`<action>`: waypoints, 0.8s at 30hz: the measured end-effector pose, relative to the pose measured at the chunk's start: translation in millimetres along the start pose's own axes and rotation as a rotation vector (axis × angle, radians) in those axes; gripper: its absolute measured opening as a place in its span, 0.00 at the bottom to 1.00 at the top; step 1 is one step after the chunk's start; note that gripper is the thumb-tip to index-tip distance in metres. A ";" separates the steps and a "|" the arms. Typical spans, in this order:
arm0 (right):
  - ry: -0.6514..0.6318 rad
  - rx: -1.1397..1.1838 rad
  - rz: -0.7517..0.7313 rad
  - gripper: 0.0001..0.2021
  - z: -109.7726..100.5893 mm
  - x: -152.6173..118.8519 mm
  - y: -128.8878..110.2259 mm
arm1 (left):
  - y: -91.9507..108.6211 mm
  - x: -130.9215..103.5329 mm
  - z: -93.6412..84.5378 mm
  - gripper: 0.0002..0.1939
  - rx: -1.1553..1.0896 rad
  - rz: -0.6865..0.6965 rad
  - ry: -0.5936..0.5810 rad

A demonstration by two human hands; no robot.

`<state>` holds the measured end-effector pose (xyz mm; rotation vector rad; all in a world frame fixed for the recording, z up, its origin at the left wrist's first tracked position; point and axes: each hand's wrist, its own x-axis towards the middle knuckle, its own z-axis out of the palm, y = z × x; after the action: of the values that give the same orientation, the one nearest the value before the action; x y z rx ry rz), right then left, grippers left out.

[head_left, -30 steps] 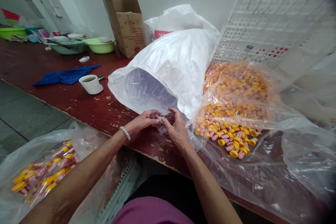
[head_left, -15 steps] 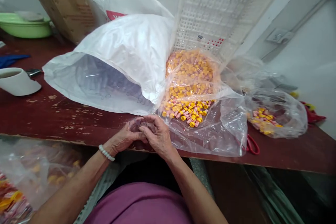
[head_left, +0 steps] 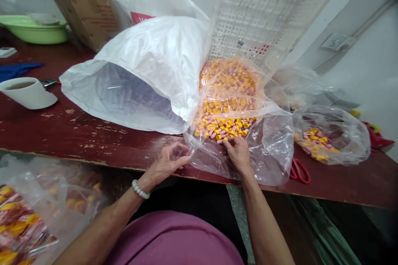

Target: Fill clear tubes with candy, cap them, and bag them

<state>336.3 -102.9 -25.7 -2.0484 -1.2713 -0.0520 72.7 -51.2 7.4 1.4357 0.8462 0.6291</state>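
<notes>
My left hand (head_left: 169, 159) is held over the table's front edge, thumb and fingers curled round a small clear plastic piece (head_left: 179, 152); its exact kind cannot be made out. To its right, my right hand (head_left: 239, 154) reaches over the mouth of a clear plastic bag (head_left: 273, 145). Its fingertips pinch at the near edge of a heap of small pink-patterned pieces with yellow caps (head_left: 230, 126). One such piece seems to lie at the fingertips, partly hidden by them.
A large white sack (head_left: 155, 58) lies open left of the heap. Behind stands a white plastic crate (head_left: 248, 16). Red-handled scissors (head_left: 300, 171) and a second clear bag (head_left: 351, 140) are at right, a white cup (head_left: 31, 95) at left. Filled bags (head_left: 68, 186) sit below the table edge.
My hands were together over the clear plastic piece. Now my right hand has moved right to the yellow-capped pieces, while my left keeps the clear piece. The view has shifted slightly.
</notes>
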 end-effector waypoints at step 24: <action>-0.290 0.398 -0.476 0.15 -22.4 -76.2 -108.1 | 0.6 -19.6 15.9 0.13 -0.237 -0.092 -0.106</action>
<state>218.3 -146.4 20.9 -1.4205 -1.7667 0.2671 74.4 -76.3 9.4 1.1977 0.7250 0.5589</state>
